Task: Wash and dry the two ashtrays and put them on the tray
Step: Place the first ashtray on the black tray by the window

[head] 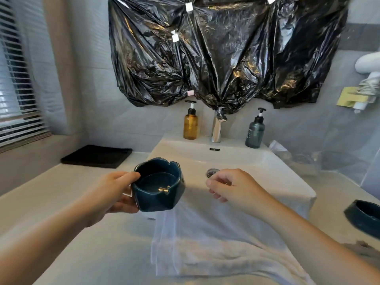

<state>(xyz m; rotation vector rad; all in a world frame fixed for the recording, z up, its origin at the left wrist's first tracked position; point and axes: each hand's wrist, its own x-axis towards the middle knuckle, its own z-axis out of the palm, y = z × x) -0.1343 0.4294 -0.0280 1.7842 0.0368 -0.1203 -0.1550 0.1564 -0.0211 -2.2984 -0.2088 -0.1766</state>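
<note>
My left hand (112, 194) grips a dark blue ashtray (158, 185) with gold notches, holding it upright above the left edge of the white sink (236, 161). My right hand (232, 188) hovers over the sink near the drain (212, 172), fingers loosely curled and holding nothing. A second dark blue ashtray (364, 217) sits on the counter at the far right, cut off by the frame edge. A black tray (96, 156) lies on the counter at the back left. A white towel (216, 239) hangs over the sink's front edge.
A chrome tap (217, 128) stands behind the basin between an amber pump bottle (190, 124) and a grey-green pump bottle (255, 132). Black plastic (216, 52) covers the wall above. Window blinds (16, 79) are at the left. Clear plastic wrapping (304, 161) lies at the right.
</note>
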